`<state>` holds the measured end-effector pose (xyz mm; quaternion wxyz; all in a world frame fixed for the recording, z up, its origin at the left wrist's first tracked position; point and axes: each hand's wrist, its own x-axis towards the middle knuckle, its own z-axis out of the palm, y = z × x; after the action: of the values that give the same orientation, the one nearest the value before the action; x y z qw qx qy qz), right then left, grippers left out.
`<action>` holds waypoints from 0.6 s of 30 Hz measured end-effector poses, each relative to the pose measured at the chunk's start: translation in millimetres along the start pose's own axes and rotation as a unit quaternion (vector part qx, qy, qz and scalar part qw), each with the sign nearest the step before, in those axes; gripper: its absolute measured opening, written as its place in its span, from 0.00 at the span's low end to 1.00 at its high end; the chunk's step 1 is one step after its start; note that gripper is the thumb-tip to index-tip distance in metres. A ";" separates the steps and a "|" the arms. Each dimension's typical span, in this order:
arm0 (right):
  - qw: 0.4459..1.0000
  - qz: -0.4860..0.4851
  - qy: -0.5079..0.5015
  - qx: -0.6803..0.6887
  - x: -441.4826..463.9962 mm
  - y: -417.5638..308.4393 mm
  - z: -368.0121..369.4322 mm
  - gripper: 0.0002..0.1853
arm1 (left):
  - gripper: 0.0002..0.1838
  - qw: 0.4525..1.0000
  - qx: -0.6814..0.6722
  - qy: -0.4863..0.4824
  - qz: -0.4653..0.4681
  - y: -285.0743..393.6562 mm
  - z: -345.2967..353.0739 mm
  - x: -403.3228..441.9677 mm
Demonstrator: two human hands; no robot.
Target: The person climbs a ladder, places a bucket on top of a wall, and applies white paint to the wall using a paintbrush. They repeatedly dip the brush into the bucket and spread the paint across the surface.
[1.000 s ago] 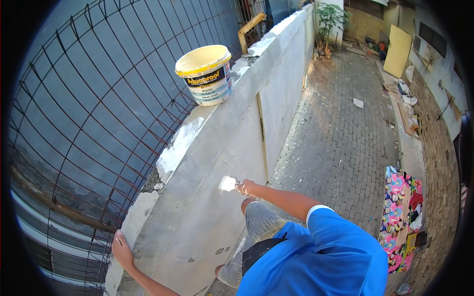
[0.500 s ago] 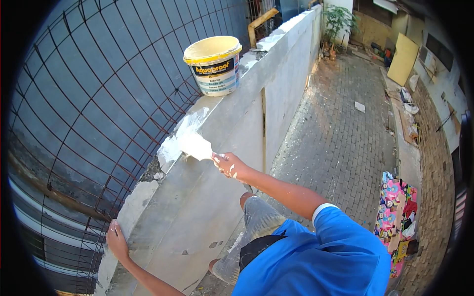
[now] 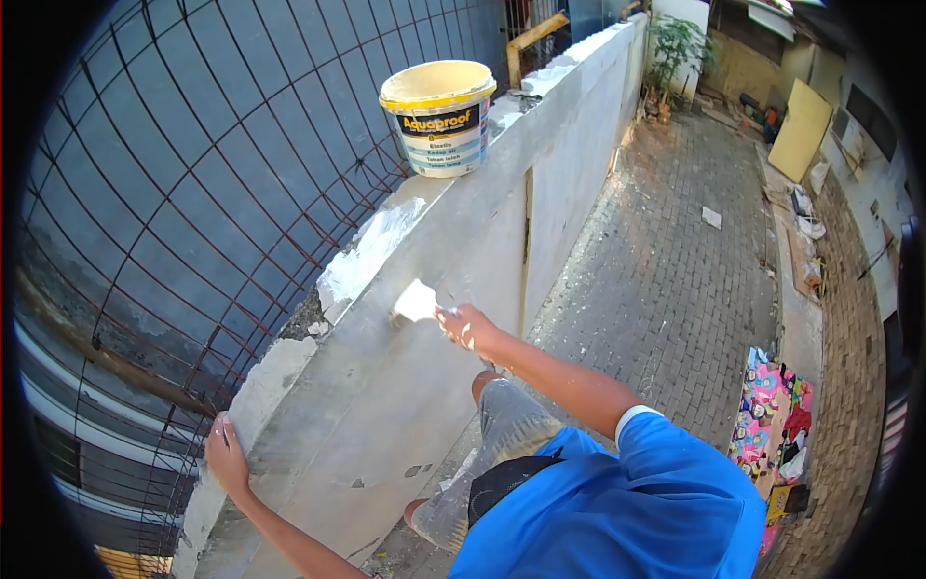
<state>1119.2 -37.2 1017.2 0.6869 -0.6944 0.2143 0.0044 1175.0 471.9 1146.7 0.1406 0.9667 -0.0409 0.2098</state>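
My right hand (image 3: 468,328) is closed on the handle of a wide, white-coated brush (image 3: 416,301), whose bristles are at the grey side of the wall (image 3: 386,386), just below its top edge. White paint (image 3: 371,249) covers a patch of the wall top. A yellow-rimmed Aquaproof bucket (image 3: 442,140) stands upright on the wall beyond that patch. At the lower left, my left hand (image 3: 226,454) rests on the wall's top edge near the wire mesh; whether its fingers hold anything is hard to make out.
Rusty wire mesh (image 3: 222,183) rises along the wall's left side. Paving (image 3: 666,261) lies below on the right, with a colourful cloth (image 3: 762,415) on it. A yellow panel (image 3: 799,130) leans farther back, near a green plant (image 3: 670,53).
My right hand moved the brush up to the painted wall top, then back down onto the side face. The view has shifted, and my left hand has stayed on the wall edge.
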 end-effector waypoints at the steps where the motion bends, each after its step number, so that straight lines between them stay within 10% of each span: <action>1: 0.999 -0.008 -0.024 0.025 -16.8 -33.9 -5.8 0.24 | 0.26 1.000 0.000 -0.001 0.000 -1.6 0.3 -0.3; 10: 0.993 -0.060 -0.012 0.102 8.0 14.8 14.3 0.24 | 0.26 1.000 -0.005 -0.004 0.005 -2.9 2.4 1.7; 18: 0.989 0.135 0.046 -0.038 36.8 143.0 -19.1 0.24 | 0.26 1.000 -0.011 -0.004 0.015 6.7 -3.7 1.6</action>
<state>1103.7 -61.1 871.1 0.6424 -0.6845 0.3368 0.0737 1174.1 466.6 1152.4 0.1484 0.9651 -0.0581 0.2078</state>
